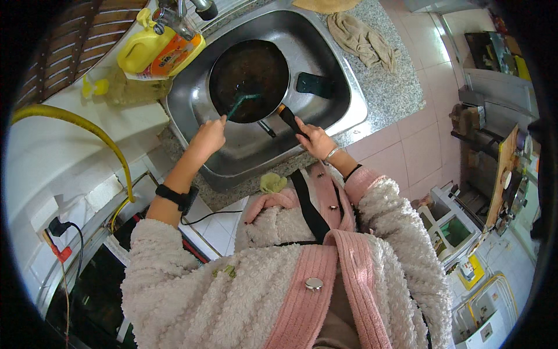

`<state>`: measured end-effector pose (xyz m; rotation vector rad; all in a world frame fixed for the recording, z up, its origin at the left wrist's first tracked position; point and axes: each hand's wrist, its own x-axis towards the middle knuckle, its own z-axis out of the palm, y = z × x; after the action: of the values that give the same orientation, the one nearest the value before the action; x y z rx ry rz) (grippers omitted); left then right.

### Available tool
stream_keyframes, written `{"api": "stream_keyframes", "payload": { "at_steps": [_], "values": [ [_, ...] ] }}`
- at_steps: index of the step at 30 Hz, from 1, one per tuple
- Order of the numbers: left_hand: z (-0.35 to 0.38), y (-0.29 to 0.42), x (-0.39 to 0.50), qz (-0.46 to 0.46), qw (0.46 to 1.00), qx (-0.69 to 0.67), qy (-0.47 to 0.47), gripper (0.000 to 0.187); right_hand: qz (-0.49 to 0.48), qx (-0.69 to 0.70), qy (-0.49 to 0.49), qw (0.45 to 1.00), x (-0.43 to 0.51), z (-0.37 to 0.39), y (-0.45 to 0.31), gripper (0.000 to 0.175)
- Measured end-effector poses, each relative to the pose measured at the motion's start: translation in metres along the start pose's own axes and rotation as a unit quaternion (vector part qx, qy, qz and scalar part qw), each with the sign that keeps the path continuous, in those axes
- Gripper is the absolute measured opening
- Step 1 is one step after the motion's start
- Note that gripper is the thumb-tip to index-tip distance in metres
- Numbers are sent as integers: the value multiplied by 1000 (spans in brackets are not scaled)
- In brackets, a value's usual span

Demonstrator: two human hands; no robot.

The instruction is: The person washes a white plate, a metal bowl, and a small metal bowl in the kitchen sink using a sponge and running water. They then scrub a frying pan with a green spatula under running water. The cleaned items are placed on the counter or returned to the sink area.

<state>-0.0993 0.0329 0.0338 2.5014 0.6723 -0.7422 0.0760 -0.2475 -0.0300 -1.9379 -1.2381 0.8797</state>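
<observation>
A dark frying pan with a wet-looking inside sits in the stainless steel sink. My right hand grips its black handle at the sink's front right. From the left, my left hand holds a slim green tool, perhaps a brush. The tool's bent head lies over the lower part of the pan; its bristles, if any, are too blurred to tell. Below the pan's near rim pokes out a short black-tipped handle, its other end hidden.
Right of the pan lies a dark rectangular object in the sink. A crumpled tan cloth rests on the granite counter. Left stand a yellow detergent jug and a clear bottle, near the faucet. A yellow hose curves along the left.
</observation>
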Motion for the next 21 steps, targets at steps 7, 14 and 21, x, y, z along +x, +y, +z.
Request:
{"api": "stream_keyframes", "payload": {
  "at_steps": [7, 14, 21],
  "values": [
    [-9, 13, 23, -9, 1000, 11, -2, 37, 10, -12, -5, 1000, 0, 4, 7, 54],
    [-37, 48, 47, -47, 998, 23, -42, 26, -9, 4, 16, 1000, 0, 4, 7, 56],
    [-59, 105, 59, -70, 974, 66, -204, 24, -18, -4, 13, 1000, -1, 3, 7, 55]
  ]
}}
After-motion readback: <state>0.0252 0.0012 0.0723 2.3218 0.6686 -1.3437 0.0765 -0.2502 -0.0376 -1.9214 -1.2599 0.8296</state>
